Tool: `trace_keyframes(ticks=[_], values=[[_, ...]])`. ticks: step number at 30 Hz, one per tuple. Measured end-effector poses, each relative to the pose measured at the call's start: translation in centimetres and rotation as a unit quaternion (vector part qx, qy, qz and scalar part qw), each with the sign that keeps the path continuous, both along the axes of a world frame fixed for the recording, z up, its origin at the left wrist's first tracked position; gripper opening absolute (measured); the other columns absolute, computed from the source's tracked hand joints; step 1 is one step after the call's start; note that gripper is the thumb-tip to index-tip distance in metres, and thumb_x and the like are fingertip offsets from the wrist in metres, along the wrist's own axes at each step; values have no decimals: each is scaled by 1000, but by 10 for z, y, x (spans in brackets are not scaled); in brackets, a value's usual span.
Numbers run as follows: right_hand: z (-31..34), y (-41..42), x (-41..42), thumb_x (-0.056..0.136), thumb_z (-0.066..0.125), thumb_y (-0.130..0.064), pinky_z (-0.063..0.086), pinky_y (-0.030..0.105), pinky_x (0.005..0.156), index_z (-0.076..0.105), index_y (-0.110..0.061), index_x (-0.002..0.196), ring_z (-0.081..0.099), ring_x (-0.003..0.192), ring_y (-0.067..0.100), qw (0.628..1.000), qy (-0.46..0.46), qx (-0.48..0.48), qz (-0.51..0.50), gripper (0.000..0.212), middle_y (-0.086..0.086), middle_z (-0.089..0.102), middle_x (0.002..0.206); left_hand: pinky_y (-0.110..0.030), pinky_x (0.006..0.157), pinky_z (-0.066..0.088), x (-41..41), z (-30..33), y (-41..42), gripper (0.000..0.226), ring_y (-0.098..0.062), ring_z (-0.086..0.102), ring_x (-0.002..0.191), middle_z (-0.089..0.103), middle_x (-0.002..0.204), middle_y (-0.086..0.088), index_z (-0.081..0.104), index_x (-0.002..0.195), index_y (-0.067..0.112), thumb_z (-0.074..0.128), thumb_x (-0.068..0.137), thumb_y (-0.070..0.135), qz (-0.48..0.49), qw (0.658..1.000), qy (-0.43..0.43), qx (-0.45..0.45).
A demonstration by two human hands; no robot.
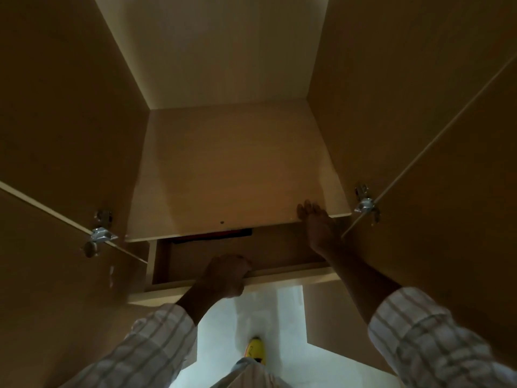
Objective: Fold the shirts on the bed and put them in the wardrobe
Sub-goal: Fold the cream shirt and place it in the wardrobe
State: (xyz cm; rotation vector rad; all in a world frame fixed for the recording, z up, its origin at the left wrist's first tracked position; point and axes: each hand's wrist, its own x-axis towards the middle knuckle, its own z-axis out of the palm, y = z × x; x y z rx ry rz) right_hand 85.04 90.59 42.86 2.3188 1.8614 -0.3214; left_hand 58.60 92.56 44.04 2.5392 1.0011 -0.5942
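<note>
Wardrobe (229, 51) fills the view, both doors swung wide: left door (56, 275), right door (447, 191). That leaves me straight access to the inside.

Shelf (232, 169) is bare wood as far as I can see. My right hand (316, 222) rests on its front right corner, fingers fairly straight over the edge, holding nothing. Reads as bracing myself while the other hand works.

Drawer (223, 253) under the shelf is partly out. My left hand (226, 275) has its grip on the drawer's front edge, fingers curled over the lip, knuckles toward the camera. Judgement: I'm working the drawer to get storage space; whether I'm pulling or pushing, can't tell from one frame.

Shirts: none in view. No bed in frame either, so I can't say where they are or whether any are folded. Neither hand carries cloth.

Hard to read:
- Lighting is dim; wood tones all merge.
- Red-and-dark strip (215, 236) at the back of the drawer, mostly hidden under the shelf edge. Could be fabric or something else; can't tell.
- Rest of the drawer interior is shadowed, with the front part blocked by my left hand.
- Hinges (100, 236) show on both doors; the small round thing below the left one is unclear.
- Below: pale floor (251, 317), yellow shoe tip (256, 348), checked sleeves (425, 340), both cut off by the frame.
</note>
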Motion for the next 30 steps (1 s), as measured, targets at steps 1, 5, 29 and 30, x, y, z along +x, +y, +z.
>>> trace_keyframes(ticks=[1,5,29,30], values=[[0,0,0,101,30,-6,18,35,120,9,-15,158,9,152,29,1000,-3,0,0,61,10,9,165,-40,103,45,0,0,4,56,-25,51,127,54,138,0,51,136,29,68,83,27,-3,1000,-11,27],[0,-1,1,100,30,-8,18,36,119,11,-16,158,10,152,28,1000,1,-3,-5,62,10,11,165,-50,101,44,-1,6,25,95,-37,51,128,50,142,-14,48,139,15,90,57,38,-34,983,-70,168],[4,0,-2,97,48,-16,11,37,122,12,-14,159,7,153,29,998,52,9,-36,71,12,9,165,-74,90,37,18,-19,97,127,-54,43,128,43,145,-30,32,146,3,95,39,25,-1,982,15,190],[5,0,-3,96,48,-14,10,37,123,11,-14,159,6,153,28,998,52,12,-35,72,12,8,166,-73,90,37,17,-21,97,129,-53,43,128,43,145,-29,32,147,3,95,37,28,-2,981,10,193]])
